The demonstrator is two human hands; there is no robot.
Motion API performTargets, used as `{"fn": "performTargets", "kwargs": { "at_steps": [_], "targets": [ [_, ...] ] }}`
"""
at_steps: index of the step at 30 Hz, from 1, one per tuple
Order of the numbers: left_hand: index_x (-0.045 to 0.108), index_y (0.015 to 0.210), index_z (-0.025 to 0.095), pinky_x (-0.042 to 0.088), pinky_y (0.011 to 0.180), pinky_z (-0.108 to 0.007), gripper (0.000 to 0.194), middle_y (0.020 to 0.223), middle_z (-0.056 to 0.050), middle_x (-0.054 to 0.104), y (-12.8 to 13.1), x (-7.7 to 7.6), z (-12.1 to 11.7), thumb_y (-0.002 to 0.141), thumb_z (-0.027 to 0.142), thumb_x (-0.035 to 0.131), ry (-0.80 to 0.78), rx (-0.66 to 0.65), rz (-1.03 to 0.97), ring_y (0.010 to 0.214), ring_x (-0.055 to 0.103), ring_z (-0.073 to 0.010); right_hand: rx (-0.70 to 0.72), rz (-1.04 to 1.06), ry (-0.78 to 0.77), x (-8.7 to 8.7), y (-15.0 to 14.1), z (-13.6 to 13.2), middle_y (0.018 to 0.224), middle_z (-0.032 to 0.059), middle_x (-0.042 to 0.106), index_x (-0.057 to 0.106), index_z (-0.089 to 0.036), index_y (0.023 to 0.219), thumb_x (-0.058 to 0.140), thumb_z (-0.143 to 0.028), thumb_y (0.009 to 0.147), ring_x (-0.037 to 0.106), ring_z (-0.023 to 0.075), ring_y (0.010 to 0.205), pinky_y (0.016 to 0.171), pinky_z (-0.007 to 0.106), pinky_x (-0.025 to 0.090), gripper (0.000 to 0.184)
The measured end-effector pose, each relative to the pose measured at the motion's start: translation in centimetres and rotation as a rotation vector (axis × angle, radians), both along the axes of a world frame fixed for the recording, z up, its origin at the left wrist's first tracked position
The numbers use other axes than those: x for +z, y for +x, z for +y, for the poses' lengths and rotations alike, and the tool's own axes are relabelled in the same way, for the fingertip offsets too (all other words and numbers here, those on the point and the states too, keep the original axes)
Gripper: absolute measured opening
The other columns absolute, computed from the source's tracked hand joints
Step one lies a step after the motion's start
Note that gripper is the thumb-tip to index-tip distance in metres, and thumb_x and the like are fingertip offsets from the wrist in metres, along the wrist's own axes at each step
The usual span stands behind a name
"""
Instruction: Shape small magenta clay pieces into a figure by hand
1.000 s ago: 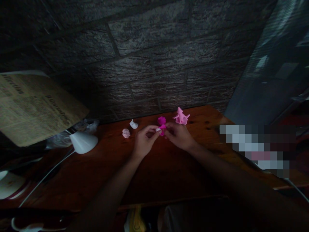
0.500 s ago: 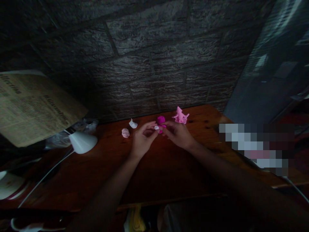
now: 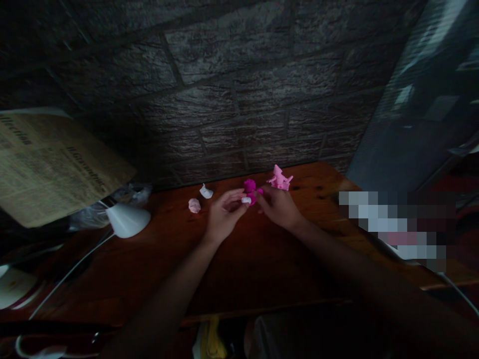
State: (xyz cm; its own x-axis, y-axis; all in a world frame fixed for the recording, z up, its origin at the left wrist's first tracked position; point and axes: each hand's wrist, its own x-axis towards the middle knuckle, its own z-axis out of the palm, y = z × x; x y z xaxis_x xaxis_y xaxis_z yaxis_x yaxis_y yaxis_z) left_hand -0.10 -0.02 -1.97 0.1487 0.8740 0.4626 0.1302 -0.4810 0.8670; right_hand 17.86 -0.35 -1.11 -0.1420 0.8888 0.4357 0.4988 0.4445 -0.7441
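Note:
Between my hands is a small magenta-and-white piece (image 3: 251, 199) that looks like modelling clay. My left hand (image 3: 223, 214) pinches its white end between thumb and fingers. The fingertips of my right hand (image 3: 280, 207) are closed at its magenta side, and a bit of magenta shows above them. Just behind the fingers sits a magenta lump (image 3: 249, 185) on the table. A pink spiky figure (image 3: 279, 178) stands beyond my right hand, its lower part partly covered. Left of my left hand lie a pale pink lump (image 3: 194, 205) and a white lump with a thin tip (image 3: 206, 191).
The wooden table (image 3: 239, 269) runs up to a dark brick wall (image 3: 224, 109). At the left are a white lamp head (image 3: 129, 219), a newsprint-patterned sheet (image 3: 56, 164) and a white cup (image 3: 17, 286). A blurred-out pale object (image 3: 392, 224) lies at the right.
My right fingertips have shifted slightly right along the magenta part, uncovering more of the piece. The white end has turned a little in my left fingers. The things on the table stay put.

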Motion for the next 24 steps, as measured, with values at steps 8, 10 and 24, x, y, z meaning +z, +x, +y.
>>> {"fn": "performTargets", "kwargs": {
  "at_steps": [8, 10, 24],
  "targets": [
    [0.072, 0.101, 0.017, 0.060, 0.073, -0.032, 0.029, 0.095, -0.007, 0.078, -2.0, 0.6, 1.5, 0.078, 0.035, 0.076, -0.031, 0.289, -0.129, 0.088, 0.074, -0.0203, 0.033, 0.181, -0.139, -0.3, 0.0, 0.3, 0.082, 0.0072, 0.075, 0.070, -0.014, 0.104, 0.052, -0.032, 0.095, 0.070, 0.0148, 0.055, 0.049, 0.024, 0.050, 0.027],
    [0.074, 0.093, 0.018, 0.059, 0.073, -0.032, 0.022, 0.089, -0.006, 0.078, -2.5, 0.5, 1.6, 0.077, 0.033, 0.076, 0.027, 0.290, 0.037, 0.081, 0.073, -0.0193, 0.076, 0.220, -0.169, -0.4, 0.0, 0.4, 0.089, 0.0091, 0.076, 0.070, -0.014, 0.107, 0.052, -0.030, 0.095, 0.070, 0.0141, 0.055, 0.049, 0.024, 0.051, 0.027],
    [0.076, 0.099, 0.022, 0.058, 0.079, -0.036, 0.019, 0.093, -0.007, 0.079, -2.6, 0.6, 1.2, 0.089, 0.033, 0.064, 0.154, 0.195, 0.287, 0.083, 0.072, -0.0207, 0.210, 0.327, -0.348, -0.2, 0.1, 0.4, 0.087, 0.0072, 0.078, 0.073, -0.018, 0.104, 0.060, -0.025, 0.092, 0.067, 0.0123, 0.058, 0.053, 0.025, 0.055, 0.019]
  ]
}}
